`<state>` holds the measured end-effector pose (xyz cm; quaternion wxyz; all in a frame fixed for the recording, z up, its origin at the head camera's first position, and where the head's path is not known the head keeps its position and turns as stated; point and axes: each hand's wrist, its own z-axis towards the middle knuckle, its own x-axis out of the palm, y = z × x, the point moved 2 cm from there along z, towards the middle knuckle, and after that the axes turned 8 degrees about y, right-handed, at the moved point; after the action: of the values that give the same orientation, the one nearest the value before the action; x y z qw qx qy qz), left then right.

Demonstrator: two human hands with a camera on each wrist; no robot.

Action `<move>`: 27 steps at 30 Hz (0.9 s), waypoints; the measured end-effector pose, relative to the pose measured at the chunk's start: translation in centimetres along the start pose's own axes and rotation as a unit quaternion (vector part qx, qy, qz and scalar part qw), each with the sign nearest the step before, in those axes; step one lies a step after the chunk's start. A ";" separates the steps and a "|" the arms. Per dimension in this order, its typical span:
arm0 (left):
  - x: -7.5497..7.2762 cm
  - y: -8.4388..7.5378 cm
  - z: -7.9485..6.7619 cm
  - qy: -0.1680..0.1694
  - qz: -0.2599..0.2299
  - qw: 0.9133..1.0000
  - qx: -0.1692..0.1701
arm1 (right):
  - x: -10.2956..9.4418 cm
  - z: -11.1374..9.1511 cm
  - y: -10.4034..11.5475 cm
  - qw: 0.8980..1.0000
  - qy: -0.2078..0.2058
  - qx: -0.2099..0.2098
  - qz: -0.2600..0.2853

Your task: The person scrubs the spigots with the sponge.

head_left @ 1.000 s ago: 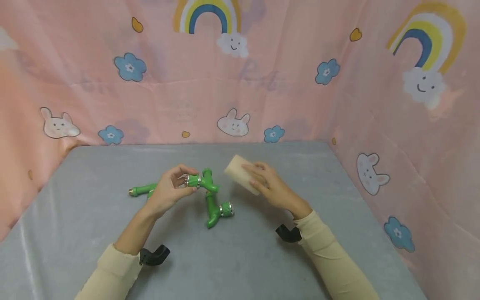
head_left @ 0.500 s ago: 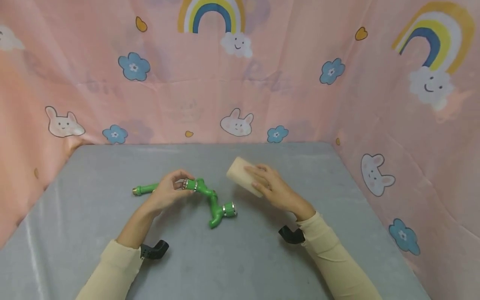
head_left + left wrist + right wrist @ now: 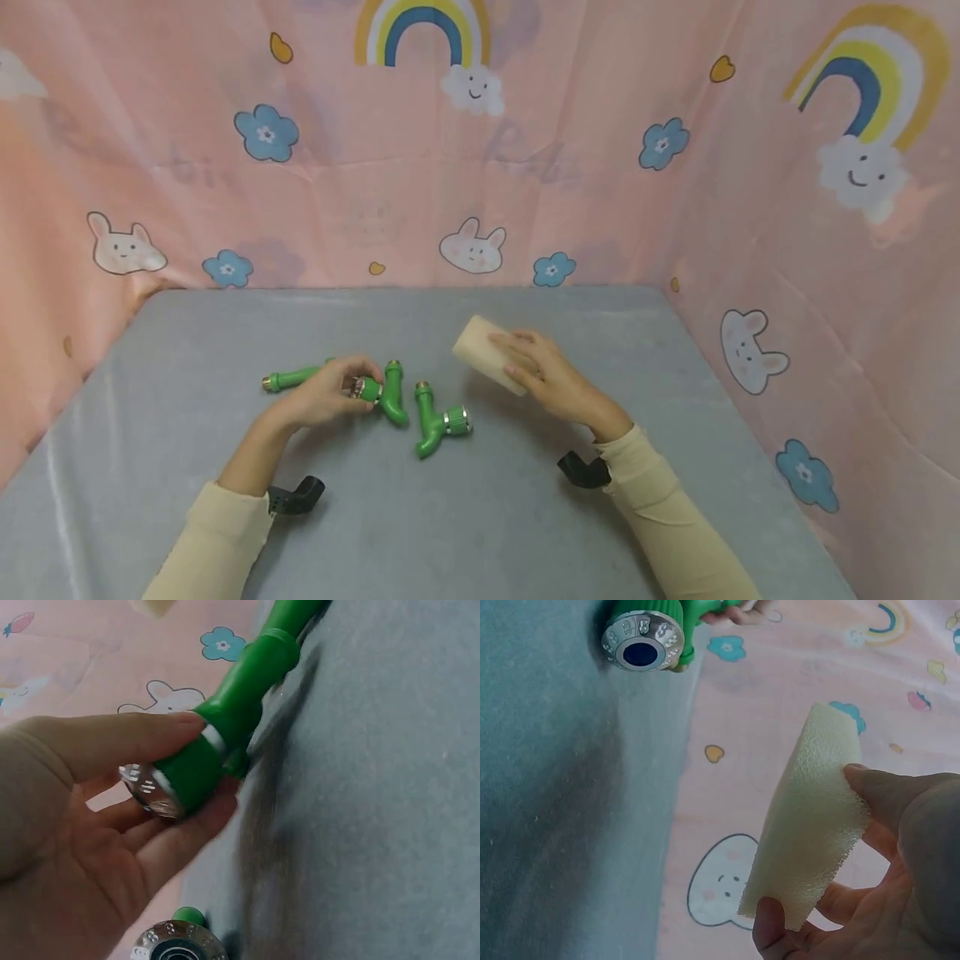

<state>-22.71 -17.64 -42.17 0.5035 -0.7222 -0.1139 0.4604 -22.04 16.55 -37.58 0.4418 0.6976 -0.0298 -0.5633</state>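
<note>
Our L hand (image 3: 326,398) has just drawn its green tap (image 3: 390,402) L & nearer us, so it's now apart from the second tap (image 3: 430,423), just L of it, at/over the table (image 3: 487,517). We pinch its knob (image 3: 367,389), pointing L; long axis approx. far–near, threaded end (image 3: 393,367) away, spout (image 3: 399,417) toward us. R hand (image 3: 551,375) grips the sponge (image 3: 483,352).

Left grip (image 3: 322,398) and right grip (image 3: 551,375) pinch, forearms (image 3: 675,517) angled inward.

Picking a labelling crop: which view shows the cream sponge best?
Right wrist: the sponge is large, its pores visible. Head shows it smaller, partly covered by the right hand; left wrist, only a pale patch at the top edge, possibly it.
</note>
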 end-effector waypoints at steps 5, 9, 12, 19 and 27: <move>0.2 0.2 -0.1 0.018 0.030 0.999 -0.025 | -0.2 -0.1 -0.1 1.000 0.001 -0.001 0.002; 0.3 0.3 0.0 0.025 0.038 0.998 -0.037 | -0.1 -0.2 -0.3 1.000 -0.001 0.000 0.000; 0.2 0.1 0.0 0.031 0.046 0.997 -0.048 | 0.0 -0.2 -0.3 1.000 -0.002 -0.006 -0.012; -0.2 -0.2 -0.3 0.037 0.045 0.997 -0.052 | 0.2 -0.2 -0.4 1.000 -0.006 -0.001 -0.019; -2.8 -0.8 -1.6 -0.065 0.029 0.997 -0.031 | 0.0 -0.1 0.0 1.000 0.002 0.007 -0.013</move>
<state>-22.77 -19.98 -39.86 0.4588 -0.7091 -0.1392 0.5170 -21.92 16.61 -37.62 0.4296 0.7022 -0.0235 -0.5672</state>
